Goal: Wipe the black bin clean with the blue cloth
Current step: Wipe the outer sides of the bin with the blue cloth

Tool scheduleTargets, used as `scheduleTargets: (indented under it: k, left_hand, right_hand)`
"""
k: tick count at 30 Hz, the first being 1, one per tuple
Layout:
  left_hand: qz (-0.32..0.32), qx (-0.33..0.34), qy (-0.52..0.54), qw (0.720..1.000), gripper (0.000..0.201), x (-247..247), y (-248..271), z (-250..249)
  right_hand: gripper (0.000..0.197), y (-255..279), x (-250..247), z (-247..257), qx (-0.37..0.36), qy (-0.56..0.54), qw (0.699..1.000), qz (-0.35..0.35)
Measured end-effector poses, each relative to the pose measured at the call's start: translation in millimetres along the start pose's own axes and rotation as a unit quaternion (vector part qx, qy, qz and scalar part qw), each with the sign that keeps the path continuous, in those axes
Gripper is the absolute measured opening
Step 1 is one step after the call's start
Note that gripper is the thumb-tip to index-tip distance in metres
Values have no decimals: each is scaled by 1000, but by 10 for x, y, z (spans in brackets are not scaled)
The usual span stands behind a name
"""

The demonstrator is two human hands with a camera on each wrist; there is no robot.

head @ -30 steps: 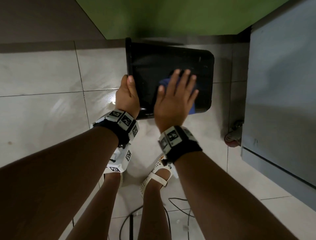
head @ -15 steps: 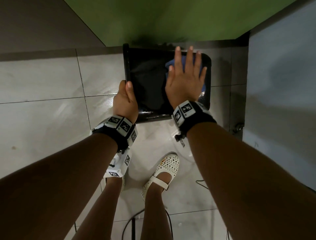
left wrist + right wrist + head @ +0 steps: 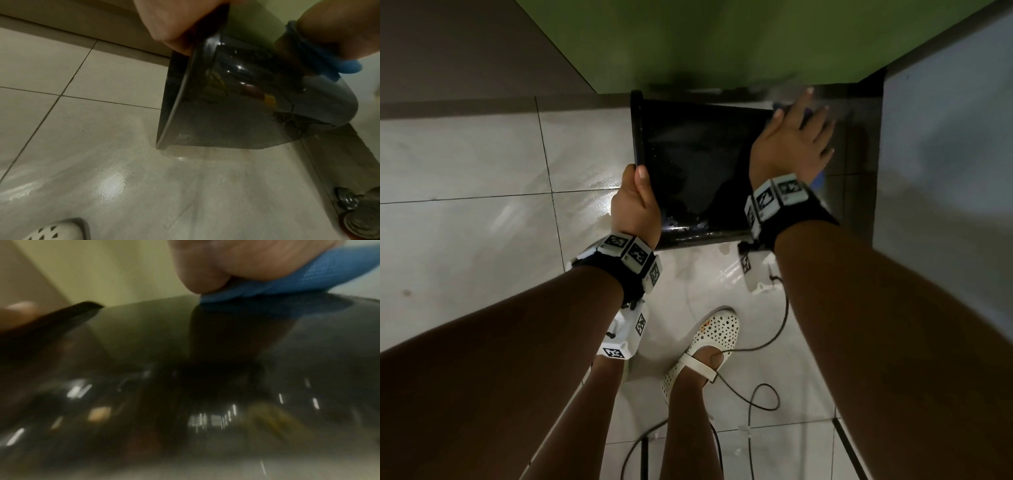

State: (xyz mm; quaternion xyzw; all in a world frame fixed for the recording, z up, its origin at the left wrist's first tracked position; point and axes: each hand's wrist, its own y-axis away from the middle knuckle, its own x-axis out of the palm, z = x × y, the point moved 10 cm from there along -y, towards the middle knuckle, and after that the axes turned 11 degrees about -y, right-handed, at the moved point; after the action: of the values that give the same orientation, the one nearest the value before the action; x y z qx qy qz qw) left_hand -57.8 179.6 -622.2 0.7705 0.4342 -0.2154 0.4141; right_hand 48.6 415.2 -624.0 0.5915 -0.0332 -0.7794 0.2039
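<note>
The glossy black bin [image 3: 695, 164] lies tipped on its side, its lower edge on the white floor tiles, seen also in the left wrist view as the bin [image 3: 246, 104]. My left hand [image 3: 635, 205] grips its rim at the near left, thumb on top. My right hand [image 3: 794, 137] lies flat with straight, spread fingers at the bin's far right end, pressing the blue cloth [image 3: 818, 178] against the side. Most of the cloth is hidden under the palm. The right wrist view, blurred, shows the cloth [image 3: 287, 283] squeezed between palm and bin [image 3: 185, 369].
A green wall [image 3: 722, 44] rises just behind the bin. A grey cabinet [image 3: 945, 171] on a castor wheel [image 3: 353, 216] stands close on the right. My feet in white perforated shoes [image 3: 705, 346] and a black cable [image 3: 756, 394] are on the wet-looking tiles below.
My right hand has slid the cloth along the bin's side, from near its middle out to the far right end. The left hand has kept its grip on the rim.
</note>
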Motion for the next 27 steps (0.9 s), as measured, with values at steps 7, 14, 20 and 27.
scheduleTargets:
  k: [7,14,20,27]
  left_hand:
    - [-9,14,17,1000,37,60,-28,-57]
    - [-7,28,13,999,44,6,-27,0]
    - [6,12,-5,1000,37,7,-3,26]
    - [7,20,-13,1000,36,6,4,-53]
  right_hand:
    - [54,1052,352,407,-251,23,968,13]
    - [50,1292,517,730,-362,42,927,87]
    - [51,555,251,390,-197,12,980,32]
    - [52,166,68,-2,-54,10,998,23]
